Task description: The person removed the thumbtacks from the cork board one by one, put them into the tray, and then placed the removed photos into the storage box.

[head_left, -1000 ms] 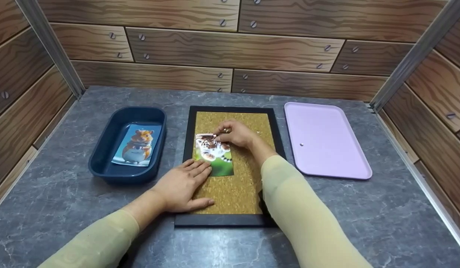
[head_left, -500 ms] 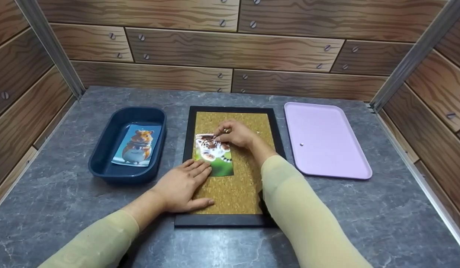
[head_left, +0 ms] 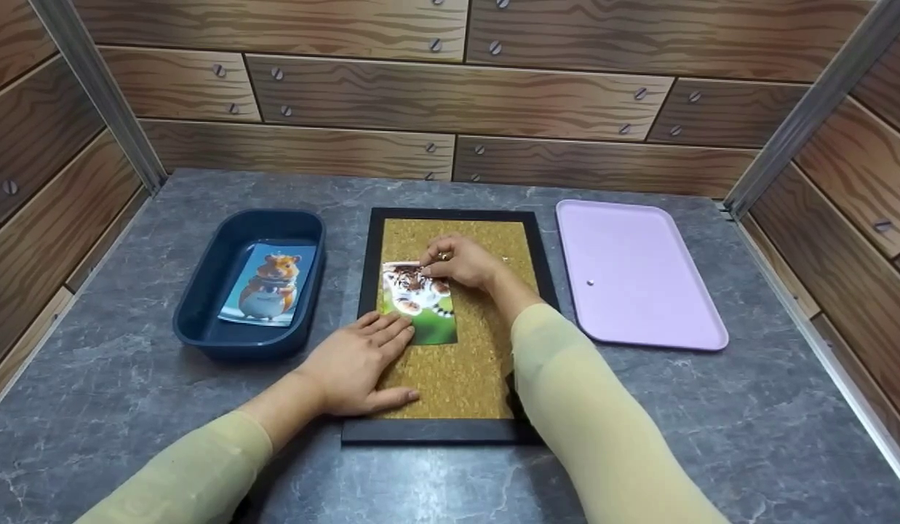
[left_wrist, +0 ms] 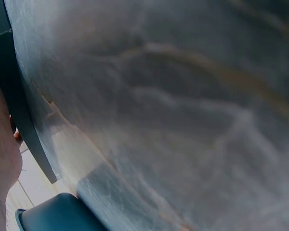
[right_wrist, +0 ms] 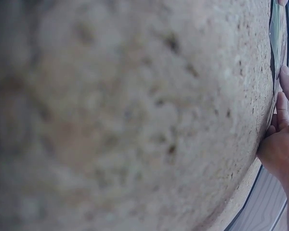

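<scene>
A photo of a tiger cub [head_left: 418,298] lies on a black-framed cork board [head_left: 464,378]. My left hand [head_left: 362,356] rests flat, fingertips on the photo's lower left edge and thumb on the cork. At the photo's upper edge my right hand [head_left: 460,260] pinches a small pin, mostly hidden by the thumb and index finger. The right wrist view shows the right hand [right_wrist: 284,139] side-on against the cork, the pin not visible there. Only a piece of the left hand [left_wrist: 2,144] appears in the left wrist view, beside the board's dark frame [left_wrist: 24,110].
A deep blue tray [head_left: 195,306] on the left contains a hamster picture [head_left: 269,284]. On the right lies a flat lilac tray [head_left: 646,276] with one small silver pin [head_left: 590,282]. Another tiny shiny pin [head_left: 505,258] is on the cork, right of the right hand.
The right fingertips have shifted very slightly to the right at the photo's upper edge. The left hand, photo and board stay put.
</scene>
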Tool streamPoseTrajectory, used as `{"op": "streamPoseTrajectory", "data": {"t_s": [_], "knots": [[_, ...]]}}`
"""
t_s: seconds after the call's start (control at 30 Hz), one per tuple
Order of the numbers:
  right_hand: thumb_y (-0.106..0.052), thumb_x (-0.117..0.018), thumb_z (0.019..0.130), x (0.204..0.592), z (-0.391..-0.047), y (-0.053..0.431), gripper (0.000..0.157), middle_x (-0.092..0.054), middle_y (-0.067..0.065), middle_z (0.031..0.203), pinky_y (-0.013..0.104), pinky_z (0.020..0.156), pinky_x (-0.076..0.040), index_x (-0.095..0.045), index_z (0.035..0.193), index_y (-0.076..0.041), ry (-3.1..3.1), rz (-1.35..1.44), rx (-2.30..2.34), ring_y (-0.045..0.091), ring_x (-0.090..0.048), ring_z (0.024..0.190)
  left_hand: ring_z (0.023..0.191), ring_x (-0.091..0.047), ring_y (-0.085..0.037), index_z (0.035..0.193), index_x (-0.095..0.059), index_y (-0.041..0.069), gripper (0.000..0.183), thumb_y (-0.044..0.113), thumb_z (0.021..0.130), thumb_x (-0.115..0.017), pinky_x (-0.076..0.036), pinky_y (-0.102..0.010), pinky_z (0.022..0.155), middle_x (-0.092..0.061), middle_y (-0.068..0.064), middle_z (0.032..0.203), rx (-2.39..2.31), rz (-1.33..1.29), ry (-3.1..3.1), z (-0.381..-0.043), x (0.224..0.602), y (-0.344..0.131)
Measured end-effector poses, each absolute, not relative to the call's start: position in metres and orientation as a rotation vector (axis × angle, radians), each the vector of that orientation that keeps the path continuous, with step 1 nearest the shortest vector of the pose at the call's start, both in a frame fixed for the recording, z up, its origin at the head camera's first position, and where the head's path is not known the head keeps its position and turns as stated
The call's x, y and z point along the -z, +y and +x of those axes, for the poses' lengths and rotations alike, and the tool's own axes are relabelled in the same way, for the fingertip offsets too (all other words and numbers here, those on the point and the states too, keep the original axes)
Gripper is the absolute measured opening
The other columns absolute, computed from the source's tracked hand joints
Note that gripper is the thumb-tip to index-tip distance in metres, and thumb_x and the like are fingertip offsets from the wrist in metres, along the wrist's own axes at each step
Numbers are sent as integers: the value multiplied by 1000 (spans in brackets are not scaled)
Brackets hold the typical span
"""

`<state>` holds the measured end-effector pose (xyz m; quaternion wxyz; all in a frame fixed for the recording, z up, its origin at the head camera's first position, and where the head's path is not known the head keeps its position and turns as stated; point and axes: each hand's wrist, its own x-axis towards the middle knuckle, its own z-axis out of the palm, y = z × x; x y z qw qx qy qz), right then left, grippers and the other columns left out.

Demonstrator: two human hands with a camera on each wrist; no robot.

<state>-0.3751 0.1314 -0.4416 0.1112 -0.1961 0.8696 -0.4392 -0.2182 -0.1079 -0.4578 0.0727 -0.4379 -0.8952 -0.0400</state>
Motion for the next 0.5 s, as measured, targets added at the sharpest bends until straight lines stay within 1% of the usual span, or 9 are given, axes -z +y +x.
{"op": "streamPoseTrajectory", "data": {"t_s": [0.23, 0.5], "knots": [[-8, -81, 93, 440, -375, 132, 17, -58, 18, 146, 43, 126, -25, -77, 106, 3, 2556, -597, 1283, 33, -47, 142, 151, -42, -36, 155, -49, -5, 95, 74, 103, -43, -30, -50, 126, -48, -21, 160, 122, -1310, -2682, -218, 457, -108], [-9, -80, 94, 440, -377, 133, 17, -57, 18, 147, 45, 126, -24, -78, 107, 3, 2564, -622, 1248, 33, -47, 143, 152, -40, -36, 157, -47, -4, 96, 75, 103, -40, -28, -50, 127, -45, -21, 162, 125, -1305, -2709, -218, 458, -107]]}}
